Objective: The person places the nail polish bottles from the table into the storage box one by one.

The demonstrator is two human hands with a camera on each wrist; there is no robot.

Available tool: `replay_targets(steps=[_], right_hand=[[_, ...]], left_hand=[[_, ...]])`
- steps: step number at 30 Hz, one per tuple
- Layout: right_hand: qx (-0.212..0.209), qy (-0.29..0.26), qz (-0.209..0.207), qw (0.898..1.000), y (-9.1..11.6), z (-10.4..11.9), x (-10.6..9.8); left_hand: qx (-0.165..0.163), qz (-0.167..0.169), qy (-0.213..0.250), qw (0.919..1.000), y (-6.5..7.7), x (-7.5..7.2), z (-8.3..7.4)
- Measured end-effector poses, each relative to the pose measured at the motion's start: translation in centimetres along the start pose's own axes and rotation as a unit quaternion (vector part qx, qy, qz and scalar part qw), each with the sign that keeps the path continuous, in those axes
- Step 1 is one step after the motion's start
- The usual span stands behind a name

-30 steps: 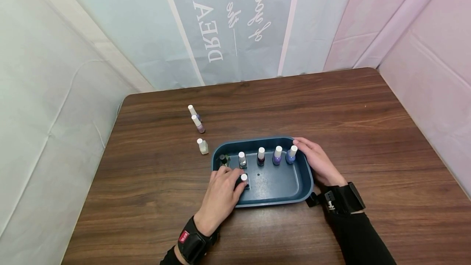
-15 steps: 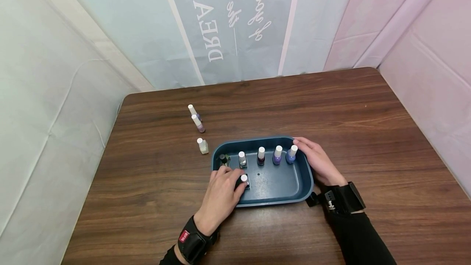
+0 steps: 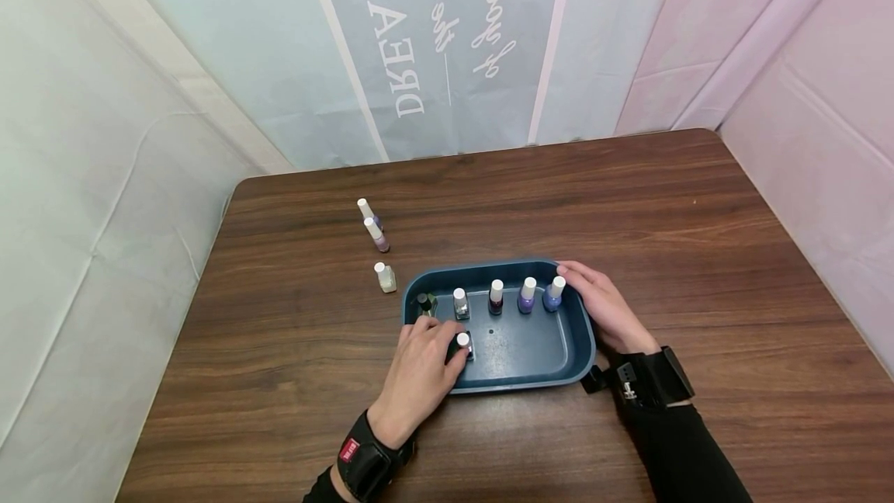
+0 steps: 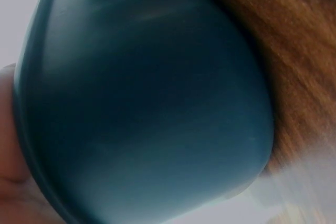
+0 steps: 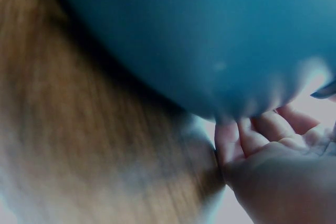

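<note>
Curling round a small glass bottle [image 3: 466,346] with a smooth white cap, the left hand [image 3: 417,355] pinches it between thumb and fingers inside the tray [image 3: 524,353], just below the middle of the frame. The tray is a shallow, rounded rectangle, dark blue and faintly glossy, apparently plastic. The right hand [image 3: 602,305], at the tray's upper-right corner, has its fingers extended and lightly bent, their tips resting on the smooth outer wall.

Along the tray's upper side runs a loose row of little bottles: a black-capped bottle [image 3: 424,303] partly behind the left hand, a clear bottle [image 3: 461,304], a dark red bottle [image 3: 496,297], a purple bottle [image 3: 527,296] and, near the right hand, a rounder blue bottle [image 3: 553,296]. Left of the tray, on the streaky brown wood-grain table [image 3: 698,254], are a squarish pale bottle [image 3: 385,278] and, farther up, a mauve bottle [image 3: 378,237] beside a violet-blue bottle [image 3: 368,213], all with cylindrical white caps.

Both wrists carry black bands, the left band [image 3: 373,456] bearing a red label. Softly creased cloth [image 3: 482,115] with white lettering hangs across the top of the frame.
</note>
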State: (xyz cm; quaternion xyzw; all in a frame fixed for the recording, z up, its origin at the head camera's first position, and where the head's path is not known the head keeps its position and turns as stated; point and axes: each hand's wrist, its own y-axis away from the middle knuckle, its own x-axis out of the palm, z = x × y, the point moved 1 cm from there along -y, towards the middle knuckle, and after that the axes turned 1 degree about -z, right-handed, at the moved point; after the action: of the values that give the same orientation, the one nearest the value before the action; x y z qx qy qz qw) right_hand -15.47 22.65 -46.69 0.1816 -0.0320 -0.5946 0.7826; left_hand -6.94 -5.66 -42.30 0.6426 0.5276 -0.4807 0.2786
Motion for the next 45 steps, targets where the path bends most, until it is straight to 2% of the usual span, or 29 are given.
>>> replay_targets(steps=[17, 20, 24, 28, 33, 38, 45], right_hand=[[0.003, -0.006, 0.003, 1.000, 0.2, 0.2, -0.1], [0.003, -0.005, 0.002, 1.000, 0.2, 0.3, -0.1], [0.004, -0.003, 0.000, 1.000, 0.2, 0.3, -0.1], [0.003, -0.006, 0.001, 1.000, 0.2, 0.3, -0.2], [0.004, -0.002, 0.000, 1.000, 0.2, 0.2, -0.1], [0.004, 0.001, 0.002, 1.000, 0.1, 0.1, -0.1], [0.005, -0.001, 0.003, 1.000, 0.1, 0.0, 0.0]], left_hand=[[-0.014, 0.013, 0.024, 0.9995, 0.0, -0.7, -0.1], [-0.004, -0.015, 0.037, 0.9992, 0.0, -1.4, 0.1], [0.022, -0.085, 0.057, 0.9945, -0.1, -2.6, 0.6], [0.044, -0.163, 0.081, 0.9823, -0.5, -3.5, 1.8], [0.037, -0.236, 0.106, 0.9652, -1.4, -3.7, 4.1], [-0.003, -0.275, 0.110, 0.9552, -1.9, -3.3, 6.5], [-0.047, -0.274, 0.115, 0.9537, -2.3, -3.1, 8.4]])
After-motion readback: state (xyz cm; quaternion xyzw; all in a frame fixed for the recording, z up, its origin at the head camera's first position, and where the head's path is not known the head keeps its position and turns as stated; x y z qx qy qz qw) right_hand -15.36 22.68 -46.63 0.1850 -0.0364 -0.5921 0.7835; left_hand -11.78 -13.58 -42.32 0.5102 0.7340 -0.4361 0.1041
